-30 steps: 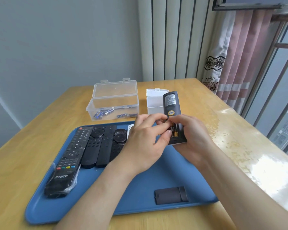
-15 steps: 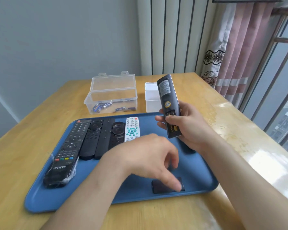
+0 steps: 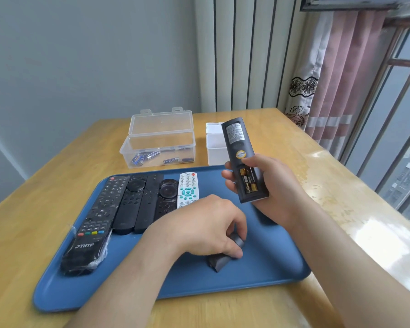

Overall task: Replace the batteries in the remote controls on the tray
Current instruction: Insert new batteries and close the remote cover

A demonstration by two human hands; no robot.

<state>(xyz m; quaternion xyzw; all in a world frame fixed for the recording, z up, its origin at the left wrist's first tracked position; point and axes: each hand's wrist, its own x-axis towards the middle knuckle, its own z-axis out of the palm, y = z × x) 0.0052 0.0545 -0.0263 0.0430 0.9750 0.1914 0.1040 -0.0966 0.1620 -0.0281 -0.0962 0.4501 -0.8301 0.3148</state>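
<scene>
Gripping battery cover (image 3: pixel 219 259) | left hand (image 3: pixel 199 229) fingers closed | right hand (image 3: pixel 273 185) clasping remote (image 3: pixel 243 159)

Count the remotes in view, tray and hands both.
6. Five lie side by side on the tray: THTF remote, three black remotes, white remote. One, back open, in the right hand. More may be hidden.

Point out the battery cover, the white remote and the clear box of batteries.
battery cover (image 3: pixel 219 263): head view, exposed lower corner below the fingers.
white remote (image 3: pixel 187 190): head view, teal button cluster.
clear box (image 3: pixel 160 147): head view, front wall.
</scene>
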